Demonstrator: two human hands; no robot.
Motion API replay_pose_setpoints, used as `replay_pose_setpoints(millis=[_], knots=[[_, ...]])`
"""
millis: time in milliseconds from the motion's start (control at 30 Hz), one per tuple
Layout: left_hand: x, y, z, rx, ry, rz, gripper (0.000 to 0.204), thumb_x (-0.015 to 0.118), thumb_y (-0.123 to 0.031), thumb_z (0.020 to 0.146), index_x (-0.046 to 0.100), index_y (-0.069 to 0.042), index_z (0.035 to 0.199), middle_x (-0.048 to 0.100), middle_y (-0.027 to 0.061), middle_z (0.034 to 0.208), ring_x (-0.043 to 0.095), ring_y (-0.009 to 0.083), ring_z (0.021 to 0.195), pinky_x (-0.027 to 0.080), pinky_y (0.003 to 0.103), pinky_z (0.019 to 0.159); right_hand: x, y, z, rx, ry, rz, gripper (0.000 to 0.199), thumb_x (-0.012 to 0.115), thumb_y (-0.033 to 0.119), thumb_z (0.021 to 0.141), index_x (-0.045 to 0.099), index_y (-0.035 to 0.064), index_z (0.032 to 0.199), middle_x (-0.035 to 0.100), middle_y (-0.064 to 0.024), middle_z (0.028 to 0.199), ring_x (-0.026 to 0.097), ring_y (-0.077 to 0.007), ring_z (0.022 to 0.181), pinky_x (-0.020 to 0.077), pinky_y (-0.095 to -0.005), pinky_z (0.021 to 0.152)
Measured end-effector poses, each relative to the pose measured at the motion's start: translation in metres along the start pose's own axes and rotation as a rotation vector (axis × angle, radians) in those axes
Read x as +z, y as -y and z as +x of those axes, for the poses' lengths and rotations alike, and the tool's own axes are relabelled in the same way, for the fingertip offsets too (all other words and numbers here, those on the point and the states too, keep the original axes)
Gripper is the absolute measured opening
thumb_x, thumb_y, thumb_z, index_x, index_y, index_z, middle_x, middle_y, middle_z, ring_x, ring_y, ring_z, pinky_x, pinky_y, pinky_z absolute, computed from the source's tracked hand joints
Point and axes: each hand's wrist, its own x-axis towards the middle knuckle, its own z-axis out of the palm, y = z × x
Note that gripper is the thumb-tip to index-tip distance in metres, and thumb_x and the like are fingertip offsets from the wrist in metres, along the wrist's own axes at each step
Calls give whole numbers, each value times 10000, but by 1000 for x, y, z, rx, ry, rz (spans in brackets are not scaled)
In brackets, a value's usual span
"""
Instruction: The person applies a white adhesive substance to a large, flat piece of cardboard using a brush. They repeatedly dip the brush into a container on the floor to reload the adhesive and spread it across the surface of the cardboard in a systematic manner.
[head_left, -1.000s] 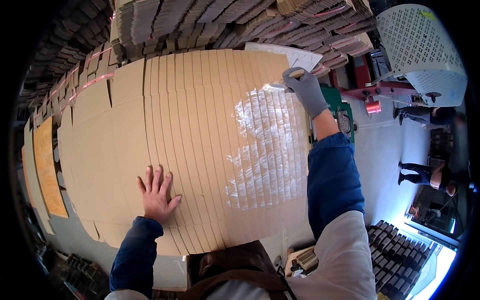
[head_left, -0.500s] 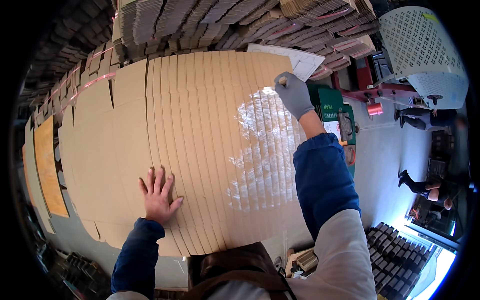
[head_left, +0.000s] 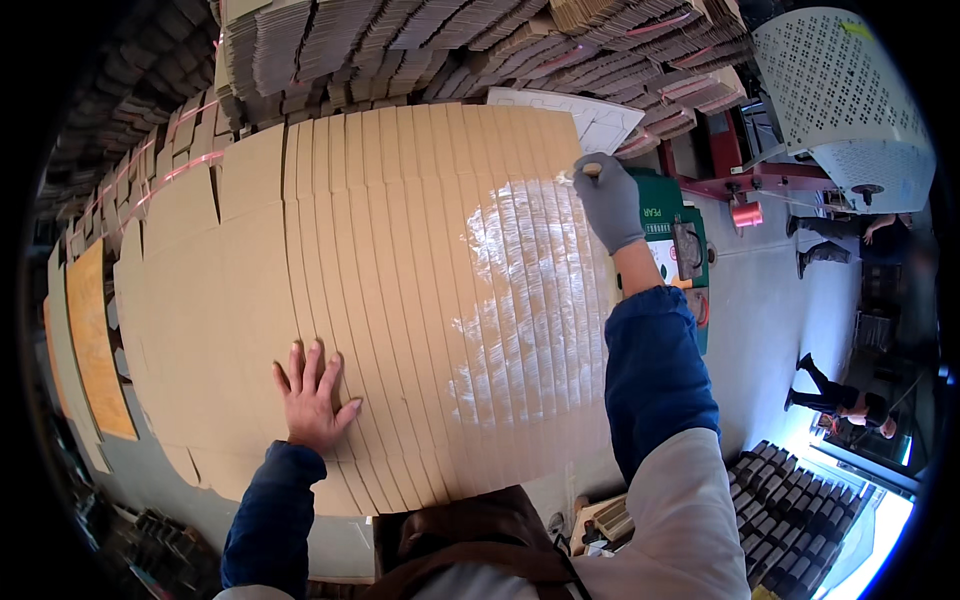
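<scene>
Left hand [head_left: 310,398] lying flat, fingers spread, pressing on fanned stack of brown cardboard sheets [head_left: 390,290] near its front edge. Right hand [head_left: 608,203], grey-gloved, closing around small brush [head_left: 588,170] at stack's far right edge, touching wet shiny glue streaks [head_left: 520,300]. Green machine [head_left: 680,250] with white rectangular label standing just beside stack, right. Bundled flat cartons [head_left: 420,45] piling behind. White perforated basket [head_left: 850,100] sitting upper right.
</scene>
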Motion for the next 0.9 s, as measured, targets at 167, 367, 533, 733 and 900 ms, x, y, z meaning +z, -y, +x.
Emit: replay_pose_setpoints(millis=[167,367,533,733,900], knots=[[-2,-4,6,15,-8,-6,758,704,-483,779,486,-152,1426,312,146,1576,179,421,1483,87,695,1131,-17,-26,-15,39,-14,-335,122,632,179,880,650,99,971,648,-155,995,660,-369,830,541,-446,736],[0,0,3,11,2,5,768,680,-489,791,463,-138,1439,285,163,1587,147,423,1493,64,682,1142,36,86,-67,-239,50,-58,136,560,210,948,640,137,1031,651,-141,1002,660,-378,801,550,-465,709],[-2,-1,4,25,-19,-2,773,686,-504,787,472,-151,1440,289,155,1586,154,423,1491,69,690,1137,26,45,-58,11,-7,-44,136,602,219,932,644,109,1000,653,-173,958,650,-395,835,538,-461,739],[-1,-3,7,30,10,-30,788,681,-512,799,435,-176,1469,264,141,1600,150,420,1491,85,706,1129,57,79,-39,-131,155,-68,139,620,210,923,647,87,983,653,-190,937,640,-397,850,519,-445,771],[-4,2,1,13,21,-34,791,682,-522,802,424,-194,1474,257,120,1606,159,414,1489,100,712,1125,58,102,-18,-103,134,-16,177,621,227,921,652,63,979,667,-200,915,652,-370,840,517,-427,748]])
